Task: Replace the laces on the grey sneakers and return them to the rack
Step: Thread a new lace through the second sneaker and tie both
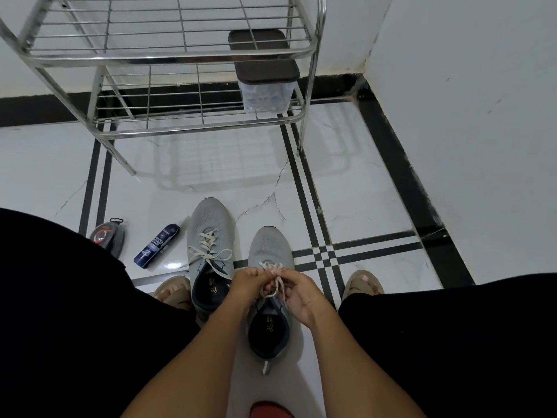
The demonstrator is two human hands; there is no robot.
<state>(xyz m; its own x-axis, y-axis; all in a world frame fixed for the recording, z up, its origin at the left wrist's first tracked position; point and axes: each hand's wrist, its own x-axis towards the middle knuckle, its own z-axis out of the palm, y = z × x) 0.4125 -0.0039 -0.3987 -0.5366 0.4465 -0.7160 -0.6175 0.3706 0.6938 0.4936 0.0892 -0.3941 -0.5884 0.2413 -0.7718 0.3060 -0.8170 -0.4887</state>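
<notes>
Two grey sneakers stand side by side on the tiled floor between my knees. The left sneaker [209,233] has a cream lace tied in a bow. Over the right sneaker [269,245] both my hands meet at its cream lace [275,285]. My left hand [251,282] pinches one part of the lace and my right hand [297,292] pinches another, with a loop hanging between them. The metal shoe rack [168,55] stands ahead against the wall.
A clear box with a dark lid [265,76] sits on the rack's lower shelf at the right. A dark blue tube [156,245] and a grey round case [107,236] lie on the floor at the left. A wall [467,116] closes the right side.
</notes>
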